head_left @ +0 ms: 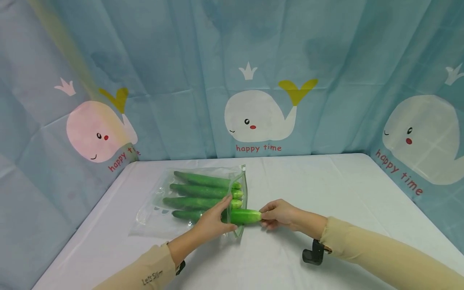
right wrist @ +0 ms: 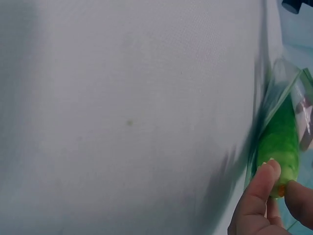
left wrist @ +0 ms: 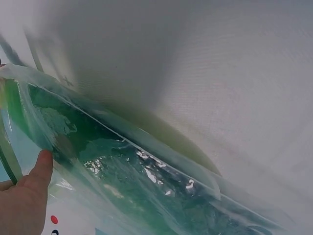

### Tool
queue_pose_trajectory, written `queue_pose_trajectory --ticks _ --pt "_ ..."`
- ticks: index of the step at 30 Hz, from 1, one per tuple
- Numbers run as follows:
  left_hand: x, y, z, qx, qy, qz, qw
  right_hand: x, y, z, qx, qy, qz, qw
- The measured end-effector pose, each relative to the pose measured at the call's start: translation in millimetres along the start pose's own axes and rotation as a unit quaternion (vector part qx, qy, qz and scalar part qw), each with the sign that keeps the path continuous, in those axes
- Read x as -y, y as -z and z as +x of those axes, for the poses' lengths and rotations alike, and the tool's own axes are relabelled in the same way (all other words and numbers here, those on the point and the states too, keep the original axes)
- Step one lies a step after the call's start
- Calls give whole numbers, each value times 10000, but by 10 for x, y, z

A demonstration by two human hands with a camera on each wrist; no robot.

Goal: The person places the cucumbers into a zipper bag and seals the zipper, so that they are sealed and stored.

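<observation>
A clear zip bag [head_left: 148, 221] lies flat on the table, its mouth facing right. Three cucumbers [head_left: 199, 190] rest inside it, side by side. Nearest me, another cucumber [head_left: 246, 216] is mostly in the bag, with its pale end sticking out past the mouth. My right hand [head_left: 280, 214] pinches that end between thumb and fingers, also seen in the right wrist view, where the cucumber [right wrist: 281, 142] leads into the bag. At the mouth my left hand [head_left: 214, 219] grips the bag's edge around this cucumber. The left wrist view shows the left hand [left wrist: 29, 196] against the plastic.
A white cloth covers the table [head_left: 308, 181]. Behind it hangs a blue curtain [head_left: 195, 80] printed with whales, which also runs along both sides. A dark wrist camera [head_left: 313, 253] hangs beneath my right cuff.
</observation>
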State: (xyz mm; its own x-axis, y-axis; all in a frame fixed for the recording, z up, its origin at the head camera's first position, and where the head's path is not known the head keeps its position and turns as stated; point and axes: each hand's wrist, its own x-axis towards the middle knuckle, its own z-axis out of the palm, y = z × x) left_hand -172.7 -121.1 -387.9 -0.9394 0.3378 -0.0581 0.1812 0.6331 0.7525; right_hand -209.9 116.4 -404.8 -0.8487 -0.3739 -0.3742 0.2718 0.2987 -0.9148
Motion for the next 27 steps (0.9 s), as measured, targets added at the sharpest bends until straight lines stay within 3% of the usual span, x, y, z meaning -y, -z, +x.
queue_pose_trajectory --ticks 27 --pt "6 14 33 133 -139 -260 9995 96 -290 198 559 199 412 9974"
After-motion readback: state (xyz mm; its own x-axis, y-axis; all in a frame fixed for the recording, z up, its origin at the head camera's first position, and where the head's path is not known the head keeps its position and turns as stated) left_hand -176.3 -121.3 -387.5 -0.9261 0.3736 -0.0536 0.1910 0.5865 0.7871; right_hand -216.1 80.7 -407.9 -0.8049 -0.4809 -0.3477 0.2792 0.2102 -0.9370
